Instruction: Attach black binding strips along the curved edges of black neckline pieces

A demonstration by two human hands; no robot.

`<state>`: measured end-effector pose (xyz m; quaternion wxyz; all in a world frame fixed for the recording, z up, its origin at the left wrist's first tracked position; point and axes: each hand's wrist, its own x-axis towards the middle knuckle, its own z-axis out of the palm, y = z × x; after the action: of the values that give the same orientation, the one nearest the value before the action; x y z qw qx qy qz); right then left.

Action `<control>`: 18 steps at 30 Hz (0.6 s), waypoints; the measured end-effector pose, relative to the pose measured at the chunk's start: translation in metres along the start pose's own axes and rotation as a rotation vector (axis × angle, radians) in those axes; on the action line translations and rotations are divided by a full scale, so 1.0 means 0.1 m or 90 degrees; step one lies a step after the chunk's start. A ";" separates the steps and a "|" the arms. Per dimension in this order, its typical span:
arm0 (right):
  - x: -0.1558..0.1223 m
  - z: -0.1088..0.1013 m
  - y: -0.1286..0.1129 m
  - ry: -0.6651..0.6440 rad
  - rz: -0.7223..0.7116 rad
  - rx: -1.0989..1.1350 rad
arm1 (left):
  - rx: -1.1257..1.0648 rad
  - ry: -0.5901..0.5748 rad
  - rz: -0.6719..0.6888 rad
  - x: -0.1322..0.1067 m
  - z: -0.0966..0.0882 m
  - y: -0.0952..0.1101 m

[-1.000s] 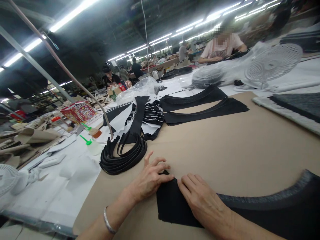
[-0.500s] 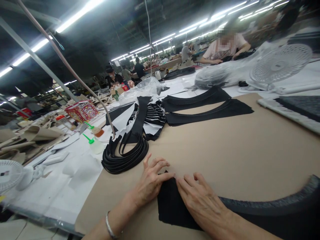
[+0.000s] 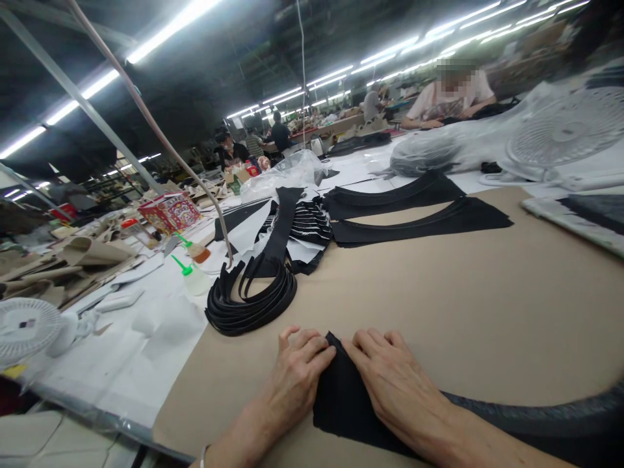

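A tan sheet spreads before you, your black cloth lying on its near side. Beyond sits a looped bundle of black strips. Your right hand rests on the cloth; your left hand touches its top corner, fingertips bunched. I can't tell whether either pinches it.

From here I see one long blk cloth pc, matte, w/ a fuzzy dk-grey band along its curved far edge. It lies on the beige sheet, twd the sheet's near side. L end's cut straight & looks flat, far corner coming to a pt. From there it runs R along the sheet; mid part's partly covered, R end's out of sight.
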<state>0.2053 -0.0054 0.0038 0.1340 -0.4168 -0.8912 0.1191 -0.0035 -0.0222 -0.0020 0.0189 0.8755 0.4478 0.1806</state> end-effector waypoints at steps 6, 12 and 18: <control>0.04 0.02 -0.01 -0.002 -0.010 -0.006 | 0.010 -0.018 -0.020 0.00 0.00 0.02; 0.02 0.07 0.01 0.004 -0.021 -0.024 | 0.023 -0.038 -0.022 -0.02 0.01 0.03; 0.03 0.05 0.02 -0.009 -0.022 -0.011 | 0.007 -0.042 -0.036 -0.04 0.03 0.04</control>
<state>0.2027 -0.0023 -0.0008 0.1260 -0.4012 -0.9003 0.1122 -0.0015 -0.0277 -0.0049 0.0342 0.8682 0.4722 0.1484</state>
